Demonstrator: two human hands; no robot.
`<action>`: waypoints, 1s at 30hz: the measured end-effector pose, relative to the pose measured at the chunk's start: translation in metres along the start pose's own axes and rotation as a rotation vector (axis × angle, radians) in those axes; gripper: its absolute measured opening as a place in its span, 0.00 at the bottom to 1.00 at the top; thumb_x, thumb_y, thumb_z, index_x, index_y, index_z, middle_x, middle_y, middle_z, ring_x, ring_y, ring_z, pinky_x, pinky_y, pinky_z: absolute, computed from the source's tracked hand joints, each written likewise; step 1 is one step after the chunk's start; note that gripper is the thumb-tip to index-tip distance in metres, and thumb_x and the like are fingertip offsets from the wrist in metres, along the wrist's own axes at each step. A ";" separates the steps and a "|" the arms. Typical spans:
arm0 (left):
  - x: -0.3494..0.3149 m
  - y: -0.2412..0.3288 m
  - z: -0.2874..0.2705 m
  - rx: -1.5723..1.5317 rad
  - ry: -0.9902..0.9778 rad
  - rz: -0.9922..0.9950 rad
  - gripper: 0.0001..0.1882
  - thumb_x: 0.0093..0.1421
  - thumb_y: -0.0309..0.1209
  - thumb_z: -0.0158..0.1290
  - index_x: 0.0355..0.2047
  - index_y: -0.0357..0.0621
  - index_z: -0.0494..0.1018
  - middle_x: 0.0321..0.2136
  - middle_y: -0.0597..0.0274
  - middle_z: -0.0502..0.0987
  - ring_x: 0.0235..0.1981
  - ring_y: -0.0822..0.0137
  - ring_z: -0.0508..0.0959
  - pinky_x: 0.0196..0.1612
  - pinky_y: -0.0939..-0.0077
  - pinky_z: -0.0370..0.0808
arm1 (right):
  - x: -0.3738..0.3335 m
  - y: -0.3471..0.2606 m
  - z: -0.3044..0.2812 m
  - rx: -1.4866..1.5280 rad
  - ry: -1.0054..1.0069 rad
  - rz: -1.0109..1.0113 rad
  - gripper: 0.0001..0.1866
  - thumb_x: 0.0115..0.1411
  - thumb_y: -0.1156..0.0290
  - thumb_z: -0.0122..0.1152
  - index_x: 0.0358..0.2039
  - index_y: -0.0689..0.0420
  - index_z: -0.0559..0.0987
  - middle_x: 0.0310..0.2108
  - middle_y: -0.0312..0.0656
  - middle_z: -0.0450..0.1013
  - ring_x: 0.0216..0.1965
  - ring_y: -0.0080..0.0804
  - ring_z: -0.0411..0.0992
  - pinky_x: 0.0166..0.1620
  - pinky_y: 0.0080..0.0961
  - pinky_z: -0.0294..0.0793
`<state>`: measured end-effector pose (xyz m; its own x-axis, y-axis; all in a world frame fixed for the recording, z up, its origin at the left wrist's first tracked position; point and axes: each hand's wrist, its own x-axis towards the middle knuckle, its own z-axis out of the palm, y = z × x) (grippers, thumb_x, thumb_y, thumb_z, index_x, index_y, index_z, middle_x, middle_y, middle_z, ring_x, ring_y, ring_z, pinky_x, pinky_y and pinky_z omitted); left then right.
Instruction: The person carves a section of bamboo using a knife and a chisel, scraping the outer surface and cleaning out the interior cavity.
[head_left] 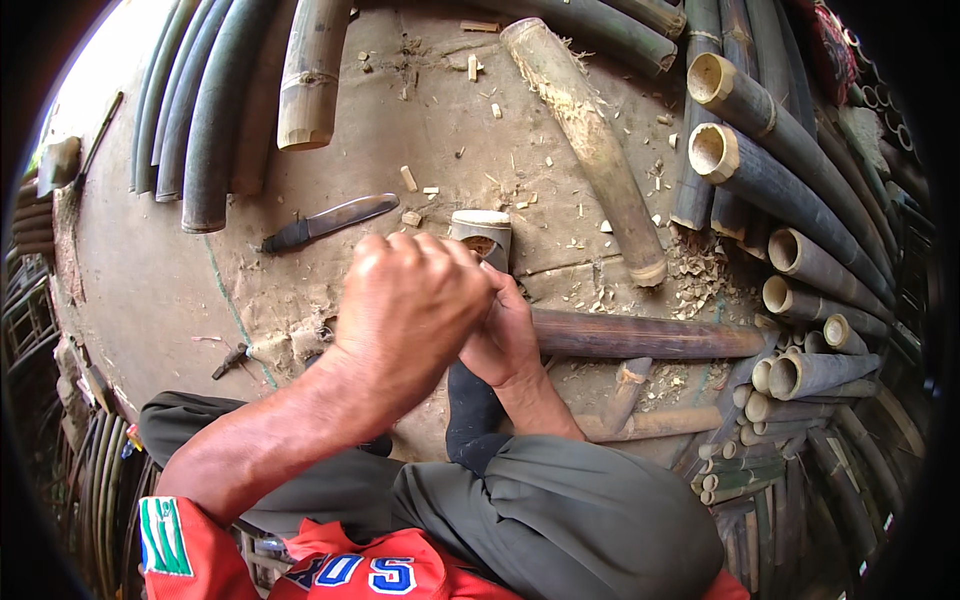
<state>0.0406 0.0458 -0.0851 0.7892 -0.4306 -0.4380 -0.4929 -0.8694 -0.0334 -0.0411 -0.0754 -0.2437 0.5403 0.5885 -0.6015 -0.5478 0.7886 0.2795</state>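
Observation:
My left hand (410, 305) is closed in a fist at the middle of the view, knuckles up. Whatever lies inside it is hidden. Pressed against it, my right hand (505, 335) has curled fingers, and its grip is mostly covered. Just beyond both hands, a short bamboo piece (496, 232) shows a pale cut end and a notch in its side. A dark brown bamboo pole (650, 335) runs rightward from behind my right hand. Farther left on the ground lies a knife (335, 220) with a dark handle, touched by neither hand.
A partly shaved bamboo length (590, 150) lies beyond the hands, near wood shavings (700, 268). Stacked bamboo poles (800, 170) crowd the right side. More green poles (215, 150) reach in at the far left. My bent knee (610, 500) is close below the right hand.

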 end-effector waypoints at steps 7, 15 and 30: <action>-0.022 -0.061 0.045 -0.394 -0.035 -0.286 0.07 0.47 0.24 0.63 0.27 0.40 0.78 0.23 0.45 0.81 0.31 0.42 0.85 0.37 0.50 0.81 | 0.012 0.007 0.025 -0.377 0.118 -0.099 0.12 0.76 0.60 0.56 0.50 0.52 0.80 0.48 0.40 0.80 0.50 0.36 0.79 0.52 0.42 0.82; 0.006 0.017 -0.002 0.161 -0.056 -0.033 0.03 0.56 0.26 0.60 0.28 0.43 0.77 0.26 0.56 0.83 0.31 0.60 0.87 0.32 0.64 0.78 | 0.003 0.002 0.018 -0.023 0.016 -0.050 0.17 0.79 0.55 0.49 0.57 0.51 0.78 0.54 0.39 0.80 0.54 0.31 0.79 0.57 0.35 0.80; 0.021 0.090 0.077 -0.600 0.368 0.510 0.40 0.52 0.30 0.66 0.66 0.48 0.64 0.59 0.47 0.71 0.59 0.49 0.75 0.57 0.57 0.75 | -0.080 -0.087 0.013 -2.190 0.431 -0.290 0.10 0.69 0.64 0.58 0.43 0.57 0.79 0.37 0.40 0.79 0.40 0.33 0.77 0.51 0.33 0.78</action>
<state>-0.0148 -0.0226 -0.1664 0.6437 -0.7636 0.0516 -0.6241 -0.4848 0.6128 -0.0285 -0.1887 -0.2095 0.7497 0.2292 -0.6208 -0.3071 -0.7104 -0.6332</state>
